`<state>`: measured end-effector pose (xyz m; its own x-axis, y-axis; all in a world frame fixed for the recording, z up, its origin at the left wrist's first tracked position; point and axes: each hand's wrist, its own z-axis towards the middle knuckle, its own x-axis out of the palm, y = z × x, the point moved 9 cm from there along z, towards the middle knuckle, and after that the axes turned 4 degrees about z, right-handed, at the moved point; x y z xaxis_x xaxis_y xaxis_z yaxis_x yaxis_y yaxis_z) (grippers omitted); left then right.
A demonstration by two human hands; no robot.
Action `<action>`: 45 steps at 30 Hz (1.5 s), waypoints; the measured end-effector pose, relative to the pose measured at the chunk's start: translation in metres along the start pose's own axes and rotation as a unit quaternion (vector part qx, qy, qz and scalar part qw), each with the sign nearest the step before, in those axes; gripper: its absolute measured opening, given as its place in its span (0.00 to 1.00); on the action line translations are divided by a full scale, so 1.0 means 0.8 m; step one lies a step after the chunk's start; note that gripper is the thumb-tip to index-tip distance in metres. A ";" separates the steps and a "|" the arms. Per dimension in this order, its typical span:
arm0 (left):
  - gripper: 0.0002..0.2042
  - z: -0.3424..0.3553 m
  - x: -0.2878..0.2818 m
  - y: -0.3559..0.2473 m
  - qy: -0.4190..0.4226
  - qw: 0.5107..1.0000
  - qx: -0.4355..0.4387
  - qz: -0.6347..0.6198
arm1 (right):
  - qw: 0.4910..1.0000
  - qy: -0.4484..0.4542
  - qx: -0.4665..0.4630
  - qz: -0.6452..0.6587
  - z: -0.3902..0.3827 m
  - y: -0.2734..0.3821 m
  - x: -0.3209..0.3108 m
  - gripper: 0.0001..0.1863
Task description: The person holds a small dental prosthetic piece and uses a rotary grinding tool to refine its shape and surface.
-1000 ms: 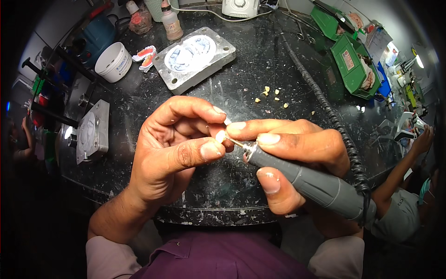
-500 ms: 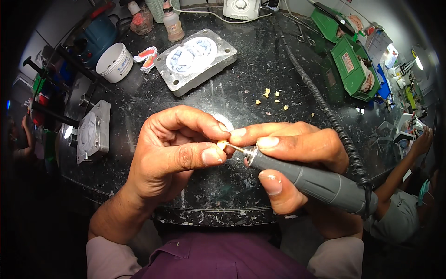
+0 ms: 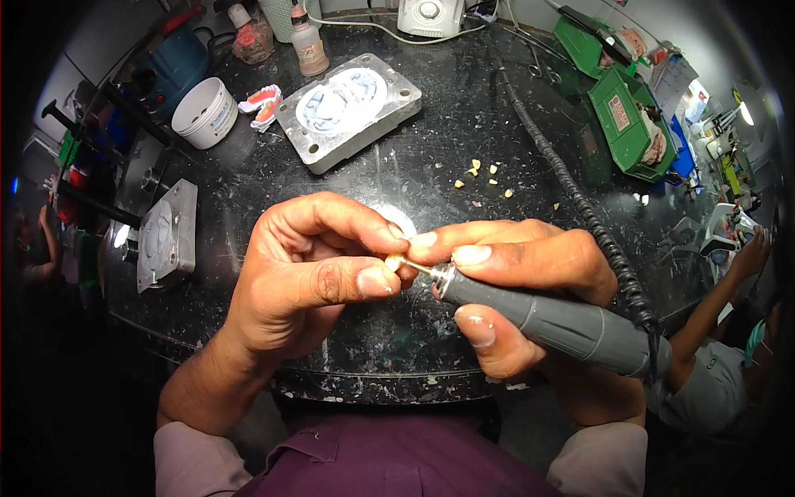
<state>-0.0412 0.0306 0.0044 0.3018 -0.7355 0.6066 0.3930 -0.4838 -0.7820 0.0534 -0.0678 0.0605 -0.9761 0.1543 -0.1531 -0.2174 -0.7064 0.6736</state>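
Between thumb and fingertips, my left hand pinches a small ivory denture tooth. My right hand is closed around a dark grey rotary handpiece, held much like a pen. The thin metal bur at its front meets the tooth, and my two hands' fingertips are close together there. Fingers partly cover the tooth. Several loose denture teeth lie on the black bench beyond my right hand. A ribbed black cord runs from the handpiece toward the back of the bench.
A metal flask half with a white plaster mould lies behind my hands; another flask half stands at left. Near it are a white tub, a denture and a bottle. Green bins sit right, near another person's arm.
My right hand and the handpiece have shifted slightly left and upward. The tooth has turned a little in my left fingertips, which stay nearly in place.
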 end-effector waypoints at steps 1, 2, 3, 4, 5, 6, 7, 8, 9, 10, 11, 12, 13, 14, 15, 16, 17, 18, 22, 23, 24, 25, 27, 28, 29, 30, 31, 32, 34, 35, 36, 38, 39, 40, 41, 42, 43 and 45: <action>0.10 0.000 0.001 0.000 0.000 1.000 0.000 0.000 | 1.000 0.000 0.003 0.001 0.000 0.000 0.000 0.16; 0.10 0.000 0.001 0.000 -0.003 1.000 -0.002 -0.003 | 1.000 0.000 0.007 0.002 -0.001 -0.002 0.000 0.16; 0.10 0.000 0.000 0.000 -0.006 1.000 -0.004 -0.005 | 1.000 0.000 0.007 0.003 0.000 -0.002 -0.001 0.16; 0.10 0.001 -0.001 0.000 -0.006 1.000 -0.004 -0.005 | 1.000 0.006 0.010 0.002 0.000 -0.003 0.000 0.16; 0.10 0.001 -0.001 0.000 -0.003 1.000 -0.003 -0.005 | 1.000 0.012 0.014 0.002 0.001 -0.003 0.000 0.17; 0.10 0.000 -0.001 0.000 0.001 1.000 -0.003 -0.005 | 1.000 0.012 0.013 0.003 0.001 -0.002 0.000 0.17; 0.10 0.000 -0.002 0.000 0.000 1.000 -0.003 -0.004 | 1.000 0.016 0.019 -0.002 0.002 -0.003 0.000 0.17; 0.10 0.000 -0.002 0.000 0.002 1.000 -0.002 -0.006 | 0.999 0.019 0.025 -0.008 0.002 -0.003 0.001 0.17; 0.11 0.000 -0.002 0.000 0.003 1.000 -0.001 -0.008 | 0.999 0.019 0.026 -0.009 0.002 -0.002 0.002 0.17; 0.11 0.001 -0.001 0.000 0.005 1.000 -0.001 -0.009 | 0.999 0.009 0.032 -0.014 0.002 -0.003 0.002 0.16; 0.10 0.001 0.000 0.002 -0.005 1.000 -0.013 -0.015 | 0.999 -0.001 0.038 -0.016 0.001 -0.003 0.000 0.16; 0.11 0.001 0.000 0.005 -0.013 0.999 -0.024 -0.021 | 0.999 -0.002 0.037 -0.017 -0.001 -0.002 0.000 0.16; 0.11 0.001 0.001 0.007 -0.012 0.999 -0.025 -0.021 | 0.999 -0.024 0.039 0.003 -0.004 -0.004 -0.004 0.16; 0.10 0.000 -0.002 0.011 -0.021 0.998 -0.038 -0.043 | 0.998 -0.045 0.041 0.023 -0.007 -0.007 -0.007 0.15; 0.11 -0.001 -0.004 0.015 -0.030 0.996 -0.052 -0.064 | 0.998 -0.053 0.021 0.020 -0.006 -0.007 -0.008 0.15; 0.11 -0.001 -0.003 0.015 -0.029 0.996 -0.052 -0.064 | 0.998 -0.054 0.020 0.019 -0.005 -0.004 -0.008 0.15; 0.10 -0.001 -0.004 0.017 -0.037 0.995 -0.057 -0.074 | 0.998 -0.048 0.035 -0.011 -0.004 -0.004 -0.006 0.15; 0.11 -0.002 -0.006 0.019 -0.045 0.994 -0.061 -0.084 | 0.997 -0.042 0.049 -0.042 -0.004 -0.005 -0.004 0.15; 0.11 -0.001 -0.004 0.017 -0.041 0.995 -0.057 -0.076 | 0.998 -0.051 0.022 -0.028 -0.003 -0.007 -0.005 0.16; 0.10 0.000 -0.003 0.016 -0.036 0.995 -0.053 -0.071 | 0.998 -0.049 0.031 -0.026 -0.003 -0.007 -0.006 0.15; 0.10 0.000 -0.002 0.015 -0.032 0.996 -0.049 -0.066 | 0.998 -0.047 0.040 -0.023 -0.002 -0.008 -0.006 0.15; 0.10 0.000 -0.003 0.015 -0.032 0.996 -0.049 -0.065 | 0.998 -0.047 0.040 -0.022 -0.002 -0.009 -0.006 0.15; 0.10 0.000 -0.004 0.014 -0.035 0.997 -0.038 -0.061 | 0.998 -0.043 0.040 -0.026 -0.002 -0.008 -0.005 0.15; 0.10 0.000 -0.004 0.014 -0.034 0.997 -0.038 -0.061 | 0.998 -0.043 0.040 -0.027 -0.002 -0.008 -0.005 0.15; 0.10 0.000 -0.005 0.013 -0.032 0.997 -0.035 -0.055 | 0.998 -0.041 0.037 -0.037 -0.001 -0.008 -0.005 0.15; 0.10 0.000 -0.005 0.012 -0.030 0.998 -0.032 -0.049 | 0.998 -0.039 0.033 -0.048 -0.001 -0.007 -0.005 0.15; 0.10 0.000 -0.005 0.011 -0.030 0.998 -0.032 -0.049 | 0.998 -0.039 0.033 -0.048 0.000 -0.006 -0.005 0.15; 0.10 0.000 -0.004 0.009 -0.028 0.998 -0.030 -0.041 | 0.998 -0.040 0.037 -0.044 0.000 -0.006 -0.006 0.14; 0.10 0.001 -0.004 0.008 -0.026 0.999 -0.028 -0.034 | 0.998 -0.041 0.040 -0.040 0.000 -0.008 -0.007 0.14; 0.10 0.000 -0.005 0.006 -0.025 0.999 -0.024 -0.024 | 0.998 -0.035 0.035 -0.035 0.001 -0.009 -0.007 0.14; 0.10 0.000 -0.005 0.005 -0.023 0.999 -0.020 -0.015 | 0.999 -0.030 0.030 -0.031 0.001 -0.009 -0.006 0.14; 0.09 0.000 -0.004 0.004 -0.026 0.999 -0.022 -0.011 | 0.998 -0.029 0.029 -0.037 0.000 -0.010 -0.006 0.14; 0.09 0.000 -0.004 0.004 -0.028 0.999 -0.024 -0.007 | 0.998 -0.028 0.029 -0.043 0.000 -0.010 -0.005 0.14; 0.09 0.000 -0.004 0.004 -0.029 0.999 -0.024 -0.007 | 0.998 -0.028 0.029 -0.043 0.000 -0.010 -0.005 0.14; 0.09 0.000 -0.003 0.004 -0.029 0.999 -0.024 -0.007 | 0.998 -0.032 0.039 -0.042 -0.001 -0.011 -0.005 0.14; 0.09 0.001 -0.002 0.004 -0.029 0.999 -0.024 -0.006 | 0.997 -0.036 0.049 -0.041 -0.002 -0.012 -0.006 0.14; 0.09 0.002 -0.001 0.004 -0.027 0.999 -0.024 -0.007 | 0.997 -0.037 0.049 -0.043 -0.002 -0.013 -0.007 0.14; 0.09 0.001 -0.001 0.005 -0.030 0.999 -0.029 -0.010 | 0.998 -0.033 0.020 -0.045 -0.001 -0.011 -0.006 0.14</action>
<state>-0.0394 0.0301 0.0009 0.3455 -0.6964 0.6290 0.3488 -0.5270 -0.7750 0.0597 -0.0631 0.0550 -0.9505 0.2624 -0.1666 -0.3026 -0.6591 0.6885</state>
